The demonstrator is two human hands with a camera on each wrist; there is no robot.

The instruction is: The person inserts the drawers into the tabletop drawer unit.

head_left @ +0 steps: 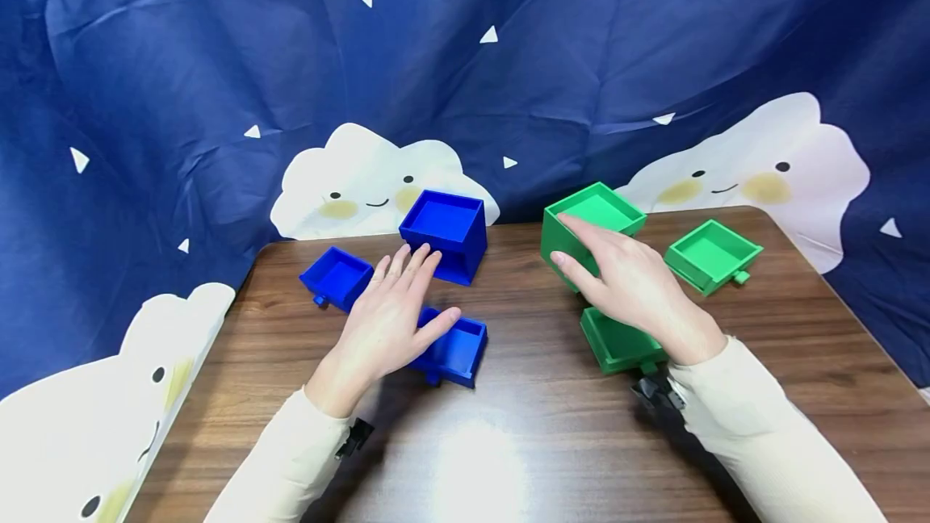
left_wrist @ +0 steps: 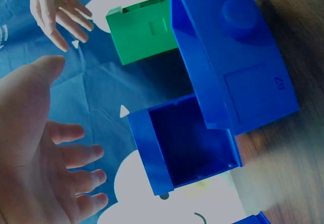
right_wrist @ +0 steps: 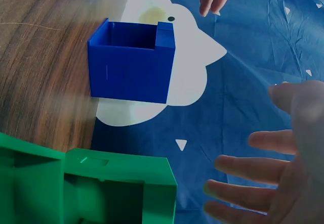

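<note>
My left hand [head_left: 385, 317] is held palm down above the blue pieces, fingers spread and holding nothing. Its fingertips overlap the front of an upright blue box [head_left: 474, 253] with an open front. Partly below this hand lies a blue drawer [head_left: 465, 349]; its round knob [left_wrist: 240, 19] shows in the left wrist view. My right hand [head_left: 628, 277] reaches over the green pieces, thumb and fingers extended with nothing in them. It overlaps an upright green box [head_left: 599, 207] in the head view. Under its wrist lies a green drawer [head_left: 610, 341], partly hidden.
Another blue drawer [head_left: 337, 274] lies left of the blue box. A second green drawer [head_left: 714, 253] lies right of the green box. All stand on a brown wooden table [head_left: 538, 394]. Behind it hangs a blue curtain [head_left: 552, 71] with cloud faces.
</note>
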